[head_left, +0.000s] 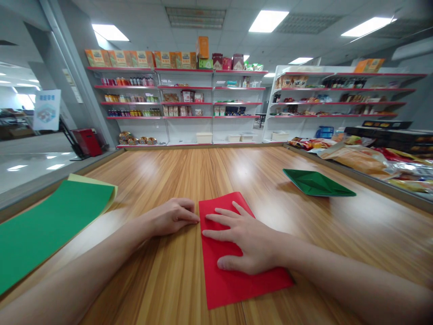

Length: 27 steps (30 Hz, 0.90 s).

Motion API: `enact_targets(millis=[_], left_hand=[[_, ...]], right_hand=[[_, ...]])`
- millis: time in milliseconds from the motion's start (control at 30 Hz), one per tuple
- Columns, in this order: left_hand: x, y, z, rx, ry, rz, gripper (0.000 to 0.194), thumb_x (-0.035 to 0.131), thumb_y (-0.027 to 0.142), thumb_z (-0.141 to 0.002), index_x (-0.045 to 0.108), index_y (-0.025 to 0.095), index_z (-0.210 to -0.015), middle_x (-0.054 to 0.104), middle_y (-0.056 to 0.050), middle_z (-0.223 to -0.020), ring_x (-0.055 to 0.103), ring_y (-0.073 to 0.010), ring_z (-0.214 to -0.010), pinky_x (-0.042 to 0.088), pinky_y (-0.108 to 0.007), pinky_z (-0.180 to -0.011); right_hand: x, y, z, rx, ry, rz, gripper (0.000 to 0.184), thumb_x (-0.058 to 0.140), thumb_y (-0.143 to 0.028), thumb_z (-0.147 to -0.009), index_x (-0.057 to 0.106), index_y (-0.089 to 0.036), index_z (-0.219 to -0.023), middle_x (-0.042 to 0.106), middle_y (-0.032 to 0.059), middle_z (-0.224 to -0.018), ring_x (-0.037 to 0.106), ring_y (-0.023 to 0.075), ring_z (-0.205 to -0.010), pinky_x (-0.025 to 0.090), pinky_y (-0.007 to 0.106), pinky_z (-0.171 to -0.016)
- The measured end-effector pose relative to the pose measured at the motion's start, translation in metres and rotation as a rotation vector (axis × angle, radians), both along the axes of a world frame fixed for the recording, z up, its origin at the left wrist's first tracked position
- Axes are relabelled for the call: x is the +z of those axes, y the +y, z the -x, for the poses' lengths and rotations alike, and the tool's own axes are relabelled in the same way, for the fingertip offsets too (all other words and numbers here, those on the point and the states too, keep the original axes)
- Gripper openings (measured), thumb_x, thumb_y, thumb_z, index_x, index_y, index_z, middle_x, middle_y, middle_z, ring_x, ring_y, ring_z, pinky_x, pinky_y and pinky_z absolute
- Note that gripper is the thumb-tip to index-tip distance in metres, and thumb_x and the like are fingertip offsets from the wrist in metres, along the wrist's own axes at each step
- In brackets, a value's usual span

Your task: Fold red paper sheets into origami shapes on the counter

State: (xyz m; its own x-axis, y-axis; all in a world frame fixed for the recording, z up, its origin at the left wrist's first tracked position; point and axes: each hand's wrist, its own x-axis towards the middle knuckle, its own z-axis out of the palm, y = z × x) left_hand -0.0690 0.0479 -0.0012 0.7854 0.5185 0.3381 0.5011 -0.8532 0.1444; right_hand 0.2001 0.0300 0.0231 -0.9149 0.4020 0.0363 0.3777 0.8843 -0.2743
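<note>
Paper (230, 286), smooth, matt and bright red, lies in front of us on the table (162, 284), a long narrow piece whose far right corner curves up a little. Across it we spread our right hand (248, 241), palm down, fingers fanned wide and flat on the surface, gripping nothing. Our left hand (174, 219) is loosely curled, its thumb and forefinger together at the left edge of the red piece; we cannot tell whether they pinch it. Striped, glossy wood grain runs away from us beneath both hands. To our left we see flat green sheets (57, 216) over a pale yellow one, their far ends curling up. Farther off on the right sits a green folded shape (313, 183), creased and pointed at its ends. Beyond are shiny, crinkled packets (358, 160) and white shelves (182, 128) with red edges.
</note>
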Motion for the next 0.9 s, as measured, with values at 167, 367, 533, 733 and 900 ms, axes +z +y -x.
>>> enact_targets(millis=[167, 367, 533, 733, 900], left_hand=[[-0.0009, 0.0007, 0.0007, 0.001, 0.004, -0.003, 0.025, 0.048, 0.021, -0.092, 0.073, 0.020, -0.094, 0.059, -0.005, -0.076, 0.055, -0.0128, -0.069, 0.041, -0.022, -0.062], [-0.0015, 0.0007, 0.0013, 0.004, -0.007, 0.007, 0.025, 0.049, 0.021, -0.092, 0.073, 0.021, -0.095, 0.059, -0.005, -0.078, 0.056, -0.0128, -0.070, 0.042, -0.022, -0.064], [-0.0014, 0.0008, 0.0013, 0.003, -0.012, 0.006, 0.025, 0.049, 0.022, -0.092, 0.073, 0.021, -0.095, 0.060, -0.006, -0.079, 0.057, -0.0127, -0.070, 0.043, -0.021, -0.063], [-0.0015, 0.0012, 0.0017, -0.014, -0.012, 0.001, 0.026, 0.048, 0.023, -0.093, 0.073, 0.021, -0.096, 0.059, -0.005, -0.077, 0.055, -0.0120, -0.069, 0.043, -0.021, -0.063], [-0.0003, 0.0003, 0.0009, -0.006, -0.005, 0.013, 0.026, 0.048, 0.023, -0.092, 0.073, 0.020, -0.095, 0.059, -0.005, -0.078, 0.056, -0.0124, -0.070, 0.043, -0.022, -0.064]], right_hand=[[-0.0008, 0.0005, -0.0003, -0.004, -0.003, 0.006, 0.063, 0.051, -0.057, -0.082, 0.040, -0.032, -0.138, 0.032, 0.0093, -0.148, 0.026, 0.0351, -0.136, 0.011, 0.059, -0.107], [-0.0004, 0.0002, -0.0001, -0.001, -0.001, -0.005, 0.063, 0.050, -0.058, -0.082, 0.041, -0.031, -0.138, 0.034, 0.0095, -0.147, 0.026, 0.0350, -0.135, 0.010, 0.059, -0.107], [-0.0012, 0.0007, -0.0001, 0.005, -0.001, -0.006, 0.063, 0.050, -0.057, -0.083, 0.041, -0.031, -0.139, 0.034, 0.0094, -0.147, 0.025, 0.0348, -0.136, 0.009, 0.060, -0.108], [-0.0017, 0.0007, 0.0004, 0.006, -0.003, 0.001, 0.063, 0.051, -0.057, -0.083, 0.040, -0.031, -0.139, 0.033, 0.0093, -0.147, 0.024, 0.0338, -0.137, 0.007, 0.059, -0.108], [-0.0010, -0.0002, 0.0011, 0.011, -0.009, 0.000, 0.063, 0.049, -0.057, -0.084, 0.039, -0.030, -0.139, 0.032, 0.0103, -0.148, 0.023, 0.0337, -0.137, 0.006, 0.061, -0.107]])
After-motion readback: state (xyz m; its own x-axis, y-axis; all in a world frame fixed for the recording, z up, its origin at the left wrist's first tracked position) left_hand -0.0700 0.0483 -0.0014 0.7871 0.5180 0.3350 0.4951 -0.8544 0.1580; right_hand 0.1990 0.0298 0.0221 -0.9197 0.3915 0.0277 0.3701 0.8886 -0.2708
